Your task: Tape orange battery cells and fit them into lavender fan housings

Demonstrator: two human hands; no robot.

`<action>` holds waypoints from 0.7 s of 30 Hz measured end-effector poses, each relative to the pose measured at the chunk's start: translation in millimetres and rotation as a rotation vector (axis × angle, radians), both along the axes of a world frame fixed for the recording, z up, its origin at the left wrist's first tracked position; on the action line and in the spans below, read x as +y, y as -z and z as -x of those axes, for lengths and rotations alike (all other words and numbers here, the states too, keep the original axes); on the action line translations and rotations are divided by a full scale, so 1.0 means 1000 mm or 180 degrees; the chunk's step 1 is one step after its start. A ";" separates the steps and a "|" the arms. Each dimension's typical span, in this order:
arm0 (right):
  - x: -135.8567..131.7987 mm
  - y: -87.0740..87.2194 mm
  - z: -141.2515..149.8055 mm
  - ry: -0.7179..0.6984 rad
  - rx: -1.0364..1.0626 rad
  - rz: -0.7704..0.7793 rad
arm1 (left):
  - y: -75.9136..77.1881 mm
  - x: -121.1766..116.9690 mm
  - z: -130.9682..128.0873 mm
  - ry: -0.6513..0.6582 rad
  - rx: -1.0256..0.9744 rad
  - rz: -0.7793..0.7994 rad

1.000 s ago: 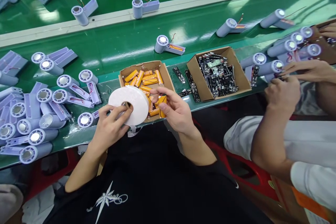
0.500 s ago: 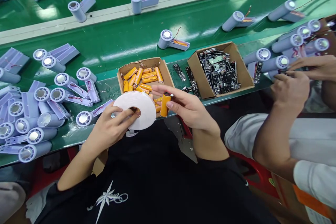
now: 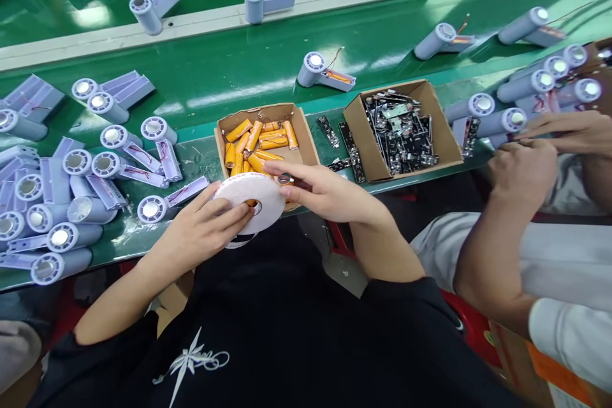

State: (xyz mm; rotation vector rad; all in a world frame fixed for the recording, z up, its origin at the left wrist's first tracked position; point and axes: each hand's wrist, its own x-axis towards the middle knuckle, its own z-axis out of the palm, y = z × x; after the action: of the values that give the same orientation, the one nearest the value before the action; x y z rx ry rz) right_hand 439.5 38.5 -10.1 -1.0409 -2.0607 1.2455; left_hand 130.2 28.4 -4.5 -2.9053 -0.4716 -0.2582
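In my left hand (image 3: 208, 220) is a roll of white tape (image 3: 270, 204), its fingers wrapped over the face and reaching the centre hole. The roll is tilted in front of the near side of a cardboard box. My right hand (image 3: 329, 194) is at the roll's right edge, thumb and fingers closed around an orange battery (image 3: 285, 178). Only the dark end of that battery shows; the roll and fingers cover the rest. Behind both hands, the cardboard box (image 3: 306, 134) holds several more orange wire-tailed batteries (image 3: 272, 140).
Right of the batteries stands a box (image 3: 356, 134) of black circuit boards (image 3: 406, 134); some loose boards (image 3: 327, 131) lie between the boxes. Lilac fan-like housings (image 3: 62, 236) crowd the left bench. More housings (image 3: 313, 70) rest on the green belt (image 3: 215, 70). A co-worker's hands (image 3: 530, 159) are at right.
My right hand has moved left with the battery, bringing it against the tape roll's edge. The roll has tilted and shifted slightly. The view has shifted a little.
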 end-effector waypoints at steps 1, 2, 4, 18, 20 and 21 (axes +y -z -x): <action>-0.004 -0.001 0.001 0.0104 -0.0080 -0.0064 | 0.000 0.000 -0.001 0.0034 -0.0014 -0.0030; -0.008 -0.002 0.001 0.0209 -0.0167 -0.0139 | 0.000 0.000 -0.001 0.0055 -0.0022 -0.0054; -0.014 -0.002 0.001 0.0394 -0.0313 -0.0241 | 0.000 -0.001 -0.001 0.0041 -0.0020 -0.0089; -0.010 0.019 -0.002 0.0909 0.0640 0.0584 | -0.019 -0.006 -0.006 0.0043 -0.0079 -0.0146; -0.013 0.027 0.014 0.1635 0.1527 0.0586 | -0.019 -0.007 -0.014 -0.0145 -0.0250 -0.0211; -0.015 0.032 0.024 0.2015 0.1943 0.0543 | -0.016 -0.009 -0.019 -0.0262 -0.0406 -0.0210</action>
State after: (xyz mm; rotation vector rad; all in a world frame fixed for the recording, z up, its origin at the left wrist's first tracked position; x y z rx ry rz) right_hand 415.6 23.6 -42.5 -1.0913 -1.0674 1.2027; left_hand 148.7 19.0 11.4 -2.8087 -0.5900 -0.4402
